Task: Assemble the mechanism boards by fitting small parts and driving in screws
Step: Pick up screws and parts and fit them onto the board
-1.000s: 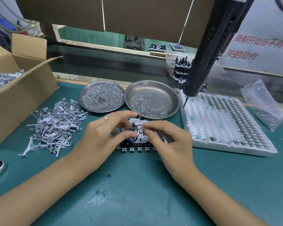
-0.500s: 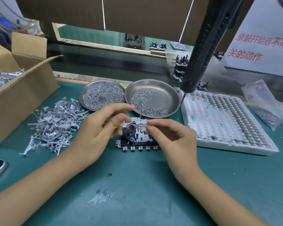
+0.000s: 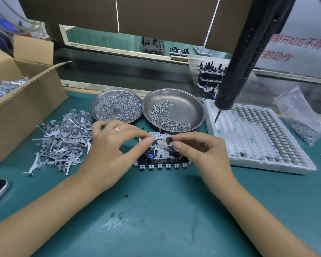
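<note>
At frame centre the mechanism board [image 3: 161,158] lies flat on the mat, long axis left-right; directly above it the left hand [image 3: 111,153] and right hand [image 3: 202,154] pinch one small metal part [image 3: 162,145] between thumb and forefinger, each equally near.

A teal-covered workbench [image 3: 156,229] runs back to brown panels [image 3: 174,15] with a white red-lettered sign [image 3: 295,47].
</note>
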